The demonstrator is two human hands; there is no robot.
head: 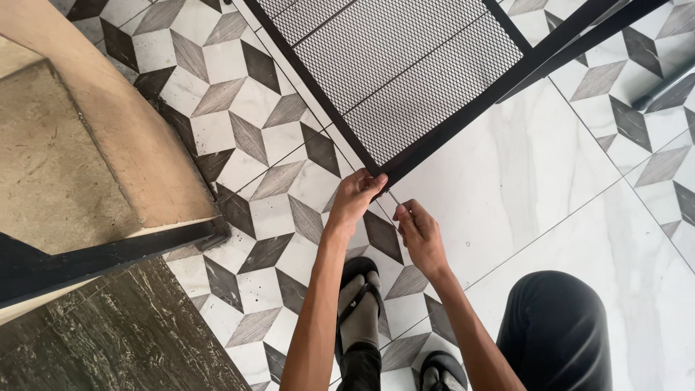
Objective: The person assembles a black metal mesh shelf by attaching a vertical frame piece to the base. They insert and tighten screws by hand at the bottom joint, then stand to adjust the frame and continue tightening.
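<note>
Two hands meet at the lowest corner of a black mesh panel, one steadying it, one working a thin tool

Both hands are close together: the left hand (356,195) has its fingers curled shut around the corner of the black-framed mesh panel (405,65), which hangs tilted above the patterned tile floor (239,123), while the right hand (420,233) pinches a slim metal tool (393,197), its tip touching the frame just beside the left fingertips. Judging from this, the tool could skid off the narrow frame edge and jab the left fingers, since they sit right at the contact point. If the left grip loosens, the panel's corner could drop onto the sandalled foot (360,311) directly below. What the tool's tip engages is too small to tell
</note>
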